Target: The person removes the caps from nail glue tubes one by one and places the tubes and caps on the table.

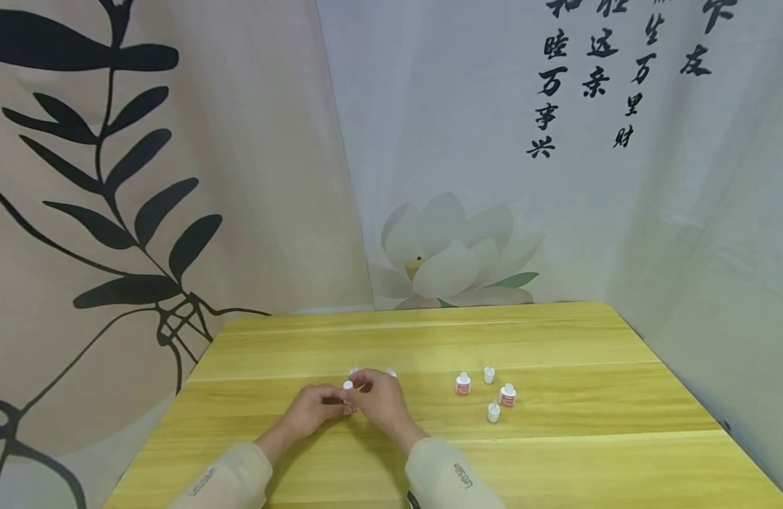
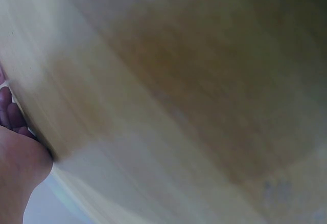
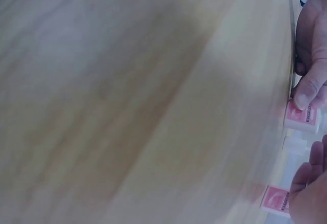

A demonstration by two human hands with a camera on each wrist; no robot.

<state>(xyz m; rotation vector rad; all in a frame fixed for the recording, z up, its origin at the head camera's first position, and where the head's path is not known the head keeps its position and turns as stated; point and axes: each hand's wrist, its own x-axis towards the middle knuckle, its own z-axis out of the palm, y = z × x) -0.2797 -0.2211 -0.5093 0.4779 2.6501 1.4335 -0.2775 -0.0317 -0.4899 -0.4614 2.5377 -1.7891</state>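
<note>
A small bottle [image 1: 349, 397] with a red-and-white label and white top stands upright between my two hands, near the table's middle. My left hand [image 1: 311, 410] grips its body; the right wrist view shows the left thumb pressed on the bottle's pink label [image 3: 302, 112]. Fingers and thumb of my right hand [image 1: 380, 401] pinch at the white top from the other side. Behind the right hand, a white tip [image 1: 391, 372] and another white tip [image 1: 354, 370] peek out, mostly hidden. A second pink-labelled bottle [image 3: 276, 199] lies partly behind the right hand in the right wrist view.
To the right on the wooden table [image 1: 588, 466] stand a labelled bottle [image 1: 462, 384] and another labelled bottle [image 1: 508, 396]. Among them are a small white cap-like piece [image 1: 489, 375] and a similar white piece [image 1: 494, 413]. A printed cloth [image 1: 270, 177] hangs behind the table.
</note>
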